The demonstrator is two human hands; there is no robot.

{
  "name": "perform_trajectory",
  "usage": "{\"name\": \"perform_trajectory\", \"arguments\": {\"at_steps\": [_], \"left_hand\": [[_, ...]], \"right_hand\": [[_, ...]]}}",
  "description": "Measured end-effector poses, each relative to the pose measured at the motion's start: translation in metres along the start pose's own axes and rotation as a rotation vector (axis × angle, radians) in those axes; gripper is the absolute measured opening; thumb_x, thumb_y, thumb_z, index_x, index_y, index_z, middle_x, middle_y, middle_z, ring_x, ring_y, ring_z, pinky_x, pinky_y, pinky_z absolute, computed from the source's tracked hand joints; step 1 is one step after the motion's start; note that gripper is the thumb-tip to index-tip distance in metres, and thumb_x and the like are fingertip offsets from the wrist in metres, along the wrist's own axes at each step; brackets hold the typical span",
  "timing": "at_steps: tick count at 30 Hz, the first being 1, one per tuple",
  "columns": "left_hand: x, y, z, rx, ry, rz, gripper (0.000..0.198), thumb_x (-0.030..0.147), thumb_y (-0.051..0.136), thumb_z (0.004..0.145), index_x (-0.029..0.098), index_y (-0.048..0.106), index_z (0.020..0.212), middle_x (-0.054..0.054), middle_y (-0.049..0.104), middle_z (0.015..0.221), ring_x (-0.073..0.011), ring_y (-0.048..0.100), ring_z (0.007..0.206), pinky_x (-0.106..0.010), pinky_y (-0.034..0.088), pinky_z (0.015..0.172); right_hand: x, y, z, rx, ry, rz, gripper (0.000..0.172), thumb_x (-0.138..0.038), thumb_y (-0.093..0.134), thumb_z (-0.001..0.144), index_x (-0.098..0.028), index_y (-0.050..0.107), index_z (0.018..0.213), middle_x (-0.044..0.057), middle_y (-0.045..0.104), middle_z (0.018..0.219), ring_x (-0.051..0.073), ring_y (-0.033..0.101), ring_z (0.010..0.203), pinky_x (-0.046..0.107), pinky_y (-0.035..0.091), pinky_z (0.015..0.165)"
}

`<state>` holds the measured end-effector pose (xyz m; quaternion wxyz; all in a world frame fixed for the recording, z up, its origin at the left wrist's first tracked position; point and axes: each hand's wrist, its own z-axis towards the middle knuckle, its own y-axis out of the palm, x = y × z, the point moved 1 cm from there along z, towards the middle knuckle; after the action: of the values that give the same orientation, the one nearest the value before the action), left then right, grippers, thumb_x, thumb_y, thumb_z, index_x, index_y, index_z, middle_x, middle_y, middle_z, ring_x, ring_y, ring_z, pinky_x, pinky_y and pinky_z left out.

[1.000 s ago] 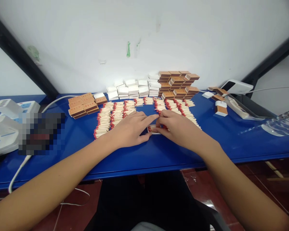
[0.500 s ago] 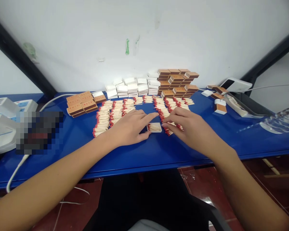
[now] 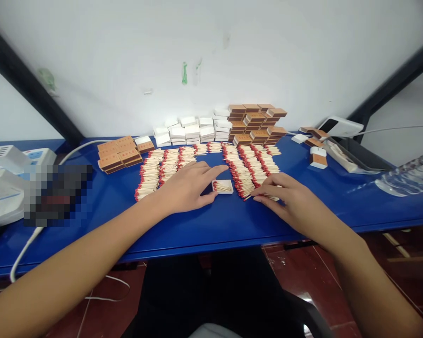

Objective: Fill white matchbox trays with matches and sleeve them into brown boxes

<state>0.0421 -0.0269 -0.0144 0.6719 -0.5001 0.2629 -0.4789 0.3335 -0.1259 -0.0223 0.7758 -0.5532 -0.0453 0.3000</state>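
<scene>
A small white matchbox tray (image 3: 227, 189) with some red-tipped matches inside lies on the blue table. My left hand (image 3: 188, 185) is at its left end, fingers stretched out; the thumb tip touches the tray's near left corner and the index finger extends above its far side. My right hand (image 3: 285, 195) is right of the tray, thumb and fingers pinched on matches at the near end of the right-hand match rows (image 3: 241, 173). How many matches it pinches cannot be made out. More match rows (image 3: 148, 176) lie beyond my left hand, which partly covers them.
White trays (image 3: 192, 131) and brown matchboxes (image 3: 255, 119) are stacked against the wall. Flat matchboxes (image 3: 118, 152) lie at left, near a power strip (image 3: 38, 157) and cable. At right are a loose box (image 3: 318, 158), a white device (image 3: 341, 126) and clear plastic (image 3: 405, 176).
My right hand has moved right and slightly toward me, away from the tray to the near end of the match rows. My left hand stays by the tray. The view has shifted slightly.
</scene>
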Motion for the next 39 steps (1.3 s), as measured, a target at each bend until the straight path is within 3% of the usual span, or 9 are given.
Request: {"name": "perform_trajectory", "arguments": {"at_steps": [4, 25, 33, 39], "left_hand": [[-0.001, 0.002, -0.001, 0.004, 0.004, -0.004, 0.056, 0.027, 0.063, 0.105, 0.015, 0.051, 0.158, -0.01, 0.076, 0.111, -0.0271, 0.07, 0.106, -0.042, 0.055, 0.098], [0.0, 0.001, 0.0, 0.01, 0.022, 0.009, 0.057, 0.026, 0.063, 0.105, 0.014, 0.05, 0.159, -0.011, 0.075, 0.114, -0.028, 0.07, 0.108, -0.043, 0.056, 0.099], [-0.001, 0.001, -0.001, 0.026, 0.024, 0.004, 0.054, 0.028, 0.062, 0.106, 0.019, 0.051, 0.158, -0.01, 0.076, 0.113, -0.0268, 0.07, 0.106, -0.042, 0.055, 0.099], [0.0, 0.0, -0.001, 0.011, 0.021, 0.006, 0.055, 0.027, 0.062, 0.106, 0.015, 0.051, 0.158, -0.01, 0.075, 0.112, -0.0277, 0.07, 0.107, -0.042, 0.056, 0.099]], "right_hand": [[-0.001, 0.0, 0.004, -0.026, -0.009, 0.046, 0.019, -0.029, 0.062, 0.11, -0.024, 0.079, 0.104, 0.009, 0.072, 0.104, 0.026, 0.07, 0.1, 0.043, 0.058, 0.091], [0.0, 0.001, 0.005, -0.019, 0.004, 0.066, 0.02, -0.033, 0.062, 0.11, -0.025, 0.08, 0.109, 0.01, 0.073, 0.108, 0.028, 0.071, 0.103, 0.046, 0.058, 0.095], [0.0, 0.001, 0.002, -0.052, 0.003, 0.076, 0.024, -0.035, 0.057, 0.112, -0.026, 0.079, 0.108, 0.011, 0.074, 0.109, 0.029, 0.07, 0.105, 0.048, 0.059, 0.095], [-0.01, 0.005, 0.008, -0.115, -0.023, 0.045, 0.027, -0.036, 0.052, 0.115, -0.024, 0.074, 0.106, 0.011, 0.07, 0.108, 0.028, 0.065, 0.105, 0.047, 0.056, 0.095]]}}
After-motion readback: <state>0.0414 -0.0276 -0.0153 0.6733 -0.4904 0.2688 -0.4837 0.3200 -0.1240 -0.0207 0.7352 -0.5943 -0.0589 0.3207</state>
